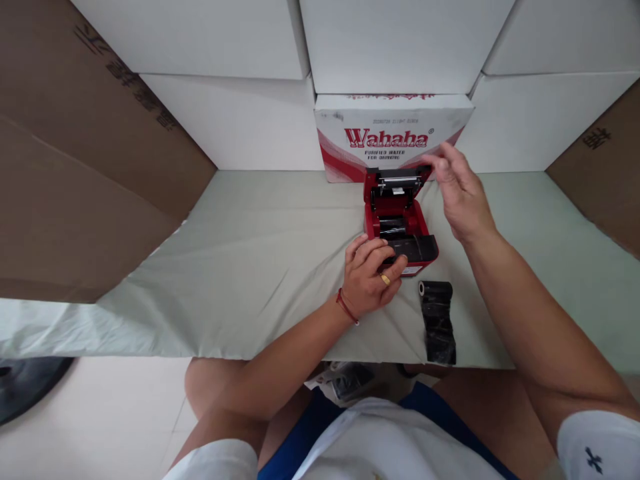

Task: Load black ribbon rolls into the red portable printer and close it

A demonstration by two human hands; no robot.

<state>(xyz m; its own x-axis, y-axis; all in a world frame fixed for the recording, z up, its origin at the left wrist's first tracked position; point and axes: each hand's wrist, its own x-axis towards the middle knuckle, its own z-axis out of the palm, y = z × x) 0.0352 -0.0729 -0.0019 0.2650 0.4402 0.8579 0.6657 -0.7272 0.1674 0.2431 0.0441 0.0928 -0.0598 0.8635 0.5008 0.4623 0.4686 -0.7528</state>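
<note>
Fingers (370, 255) of the left hand (371, 283), in the head view, lie bent and slightly apart over the near left part of a red and black device (369, 217); whether they grip it or merely rest there cannot be told. Fingers of the right hand (463, 193) are at the right edge of the raised lid (397, 181), thumb and forefinger narrowly set; a firm hold on it cannot be confirmed.

The device sits on the cloth-covered table (250, 267), right of centre, just in front of a printed Wahaha carton (390, 140). Its long axis runs from the carton toward the person, with the near end turned slightly to the right. Its lid stands up at the far end, so the opening faces the person. Inside, a shiny black roll (393, 225) lies crosswise, its axis left to right. A black front cover (420, 248) occupies the near end, partly under the left hand.

Near the device's front right corner, apart from it, lies a loose black roll (437, 288). Its axis also runs left to right, with the cored end facing left; its wrinkled film (440, 333) extends toward the table's near edge.
</note>
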